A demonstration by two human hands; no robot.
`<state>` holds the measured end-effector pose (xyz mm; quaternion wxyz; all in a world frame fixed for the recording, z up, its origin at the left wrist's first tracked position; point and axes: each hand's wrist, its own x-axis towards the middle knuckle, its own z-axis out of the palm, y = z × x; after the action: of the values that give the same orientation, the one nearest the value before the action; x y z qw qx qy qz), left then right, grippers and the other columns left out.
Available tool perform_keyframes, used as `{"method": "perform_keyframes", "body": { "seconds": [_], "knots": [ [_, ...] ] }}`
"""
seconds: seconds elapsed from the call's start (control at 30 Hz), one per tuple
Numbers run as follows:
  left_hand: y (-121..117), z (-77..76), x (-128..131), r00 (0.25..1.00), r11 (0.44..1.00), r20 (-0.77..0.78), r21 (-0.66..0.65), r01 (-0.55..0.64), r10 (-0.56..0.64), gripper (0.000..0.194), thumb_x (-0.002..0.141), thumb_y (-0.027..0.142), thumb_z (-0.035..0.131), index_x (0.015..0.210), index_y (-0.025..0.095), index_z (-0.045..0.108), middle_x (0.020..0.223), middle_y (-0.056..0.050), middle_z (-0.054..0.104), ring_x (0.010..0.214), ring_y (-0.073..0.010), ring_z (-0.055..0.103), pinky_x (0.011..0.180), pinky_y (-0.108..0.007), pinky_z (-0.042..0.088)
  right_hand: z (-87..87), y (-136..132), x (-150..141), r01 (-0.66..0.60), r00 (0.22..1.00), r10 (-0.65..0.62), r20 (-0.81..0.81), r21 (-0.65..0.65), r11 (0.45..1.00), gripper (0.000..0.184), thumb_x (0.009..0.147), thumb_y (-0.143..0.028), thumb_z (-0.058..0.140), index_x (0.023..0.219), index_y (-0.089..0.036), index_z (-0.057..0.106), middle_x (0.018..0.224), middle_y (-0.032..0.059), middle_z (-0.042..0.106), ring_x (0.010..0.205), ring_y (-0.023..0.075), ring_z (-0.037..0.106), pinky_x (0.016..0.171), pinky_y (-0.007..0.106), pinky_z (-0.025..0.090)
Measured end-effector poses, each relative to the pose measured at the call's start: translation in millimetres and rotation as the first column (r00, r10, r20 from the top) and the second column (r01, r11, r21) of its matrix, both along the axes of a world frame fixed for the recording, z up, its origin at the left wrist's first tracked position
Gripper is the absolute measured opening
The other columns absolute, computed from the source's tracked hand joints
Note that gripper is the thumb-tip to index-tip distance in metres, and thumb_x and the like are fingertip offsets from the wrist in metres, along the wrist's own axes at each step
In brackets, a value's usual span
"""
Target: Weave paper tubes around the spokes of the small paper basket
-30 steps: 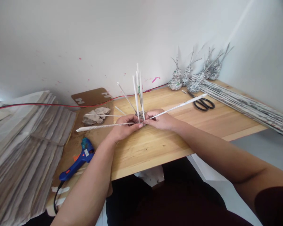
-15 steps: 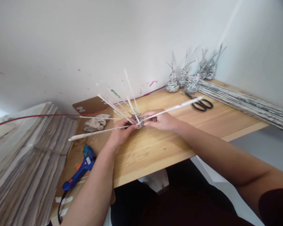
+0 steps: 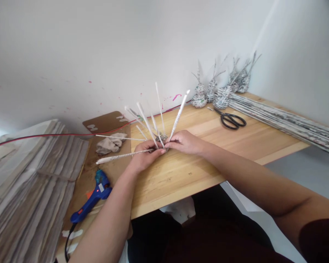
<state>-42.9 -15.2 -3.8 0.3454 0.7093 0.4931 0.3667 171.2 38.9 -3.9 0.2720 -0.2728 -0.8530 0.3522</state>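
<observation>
Between my hands, low over the wooden table, is a small woven paper piece (image 3: 161,138) with several white rolled paper sticks fanning out of it. My left hand (image 3: 146,155) grips its left side, thumb pressed near the base of the upright sticks. One paper stick (image 3: 117,157) juts out to the left past that hand. My right hand (image 3: 182,141) pinches a white paper stick (image 3: 179,115) close to its base; this stick leans up and to the right. Fingers hide much of the woven part.
Black-handled scissors (image 3: 231,119) lie to the right, near several woven paper gourd shapes (image 3: 199,95) and a bundle of long paper rolls (image 3: 279,118). At left are a blue glue gun (image 3: 94,197), a crumpled cloth (image 3: 109,143), a stack of newspapers (image 3: 46,186) and a red-black cord (image 3: 55,135).
The stick at my right hand has swung from pointing right to standing steeply up. The woven piece has tipped and turned between my hands, so its upright sticks fan out differently.
</observation>
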Motion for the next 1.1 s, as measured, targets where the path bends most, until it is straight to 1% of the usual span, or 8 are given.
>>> {"method": "perform_keyframes", "body": {
  "seconds": [0.17, 0.27, 0.33, 0.47, 0.8, 0.9, 1.03, 1.1],
  "knots": [
    [-1, 0.7, 2, 0.998, 0.997, 0.053, -0.067, -0.041, 0.045, 0.028, 0.074, 0.041, 0.078, 0.084, 0.015, 0.076, 0.079, -0.006, 0.076, 0.070, -0.0176, 0.066, 0.069, -0.029, 0.052, 2.4, 3, 4, 0.035, 0.993, -0.052, -0.104, -0.160, 0.986, 0.016, 0.082, -0.024, 0.067, 0.093, -0.017, 0.077, 0.089, 0.0045, 0.077, 0.082, 0.0183, 0.070, 0.075, 0.029, 0.052],
    [-1, 3.4, 0, 0.997, 0.996, 0.068, -0.080, -0.029, 0.034, 0.027, 0.074, 0.041, 0.077, 0.084, 0.016, 0.076, 0.080, -0.005, 0.076, 0.071, -0.0172, 0.067, 0.070, -0.028, 0.052, 2.0, 6, 6, 0.172, 0.960, -0.197, -0.199, -0.135, 0.976, 0.017, 0.081, -0.017, 0.064, 0.094, -0.015, 0.074, 0.083, 0.0042, 0.074, 0.074, 0.0154, 0.067, 0.070, 0.027, 0.051],
    [-1, 4.9, -2, 0.999, 0.998, 0.054, -0.069, -0.003, 0.007, 0.025, 0.075, 0.040, 0.077, 0.084, 0.016, 0.076, 0.082, -0.005, 0.076, 0.074, -0.0177, 0.067, 0.073, -0.029, 0.052, -0.1, 8, 6, 0.208, 0.955, -0.226, -0.193, -0.109, 0.972, 0.019, 0.080, -0.015, 0.064, 0.097, -0.015, 0.073, 0.085, 0.0047, 0.074, 0.075, 0.0150, 0.066, 0.071, 0.027, 0.051],
    [0, 5.9, -5, 0.999, 0.999, -0.006, -0.033, 0.039, -0.039, 0.024, 0.078, 0.039, 0.075, 0.086, 0.016, 0.076, 0.084, -0.005, 0.076, 0.080, -0.0186, 0.068, 0.078, -0.030, 0.051, -1.9, 4, 3, 0.169, 0.969, -0.191, -0.158, -0.141, 0.976, 0.020, 0.083, -0.019, 0.063, 0.100, -0.015, 0.073, 0.090, 0.0061, 0.076, 0.081, 0.0163, 0.069, 0.074, 0.028, 0.053],
    [-1, 4.4, -8, 0.997, 0.998, -0.051, -0.016, 0.065, -0.065, 0.025, 0.082, 0.039, 0.072, 0.093, 0.016, 0.075, 0.092, -0.006, 0.077, 0.084, -0.0192, 0.068, 0.080, -0.030, 0.052, 7.5, 0, 5, 0.167, 0.984, -0.166, -0.071, 0.019, 0.986, 0.018, 0.084, -0.014, 0.062, 0.095, -0.012, 0.075, 0.093, 0.0087, 0.076, 0.084, 0.0184, 0.068, 0.076, 0.028, 0.049],
    [0, 4.4, -8, 0.997, 0.998, -0.047, -0.006, 0.062, -0.062, 0.025, 0.082, 0.039, 0.072, 0.092, 0.016, 0.074, 0.091, -0.006, 0.077, 0.083, -0.0187, 0.068, 0.079, -0.029, 0.052, 10.6, -4, 6, 0.144, 0.987, -0.144, -0.066, -0.005, 0.990, 0.021, 0.083, -0.013, 0.062, 0.101, -0.013, 0.073, 0.088, 0.0054, 0.073, 0.078, 0.0145, 0.064, 0.071, 0.026, 0.047],
    [0, 5.5, -6, 0.999, 0.999, -0.036, -0.007, 0.036, -0.036, 0.027, 0.081, 0.041, 0.071, 0.090, 0.016, 0.074, 0.087, -0.005, 0.076, 0.079, -0.0184, 0.067, 0.076, -0.029, 0.052, 15.0, -5, 8, 0.064, 0.994, -0.072, -0.080, -0.100, 0.993, 0.043, 0.078, -0.020, 0.072, 0.120, -0.015, 0.065, 0.088, 0.0019, 0.067, 0.069, 0.0108, 0.058, 0.064, 0.023, 0.045],
    [1, 5.5, -6, 1.000, 1.000, -0.028, -0.010, 0.000, -0.001, 0.028, 0.081, 0.042, 0.072, 0.090, 0.015, 0.073, 0.085, -0.006, 0.075, 0.077, -0.0183, 0.067, 0.075, -0.029, 0.052, 14.5, -4, 8, 0.088, 0.988, -0.101, -0.115, -0.110, 0.990, 0.045, 0.072, -0.024, 0.078, 0.114, -0.015, 0.065, 0.089, 0.0018, 0.066, 0.068, 0.0106, 0.057, 0.062, 0.023, 0.045]
  ]
}}
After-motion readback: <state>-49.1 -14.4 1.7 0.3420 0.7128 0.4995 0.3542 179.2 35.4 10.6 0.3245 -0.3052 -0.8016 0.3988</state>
